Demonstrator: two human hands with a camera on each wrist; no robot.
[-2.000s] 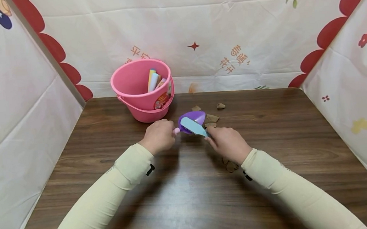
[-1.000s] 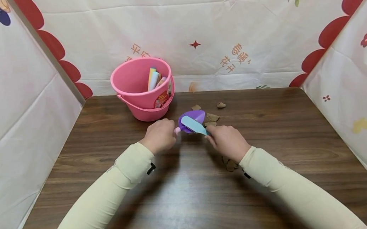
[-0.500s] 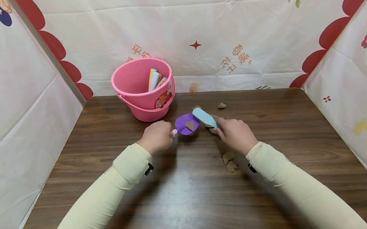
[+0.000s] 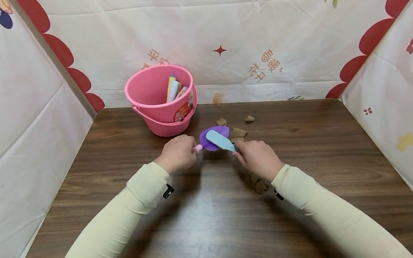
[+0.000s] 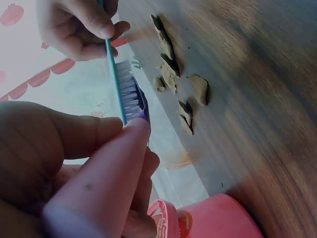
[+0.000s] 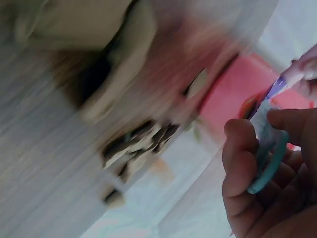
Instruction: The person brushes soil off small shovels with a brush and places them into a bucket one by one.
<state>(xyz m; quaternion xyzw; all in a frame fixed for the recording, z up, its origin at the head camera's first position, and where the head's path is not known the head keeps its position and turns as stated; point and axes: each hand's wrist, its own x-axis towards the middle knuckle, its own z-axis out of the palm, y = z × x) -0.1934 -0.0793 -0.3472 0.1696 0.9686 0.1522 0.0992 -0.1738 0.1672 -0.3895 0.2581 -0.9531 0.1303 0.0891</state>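
My left hand (image 4: 178,153) grips the pink handle (image 5: 104,178) of a small purple toy shovel (image 4: 224,130), whose blade is above the table. In my right hand (image 4: 260,159) is a light blue brush (image 4: 219,139), held by its handle. The brush lies across the blade, and in the left wrist view its bristles (image 5: 130,94) reach down to the blade's edge. Whatever lies in the blade is hidden beneath the brush. Brown, curled flakes (image 4: 240,132) are scattered just right of the shovel. More flakes (image 4: 260,186) lie near my right wrist, partly covered.
A pink bucket (image 4: 162,116) stands at the back left, close beyond my left hand, with several light-coloured rolled items (image 4: 172,92) inside. Two more brown pieces, one flat (image 4: 221,122) and one lumpy (image 4: 249,118), lie further back. Printed cloth walls (image 4: 293,39) enclose the wooden table (image 4: 199,233).
Half a second ago the brush was at the shovel's right edge and a brown flake showed in the blade. Since then the brush has moved left over the blade, and the shovel slightly right.
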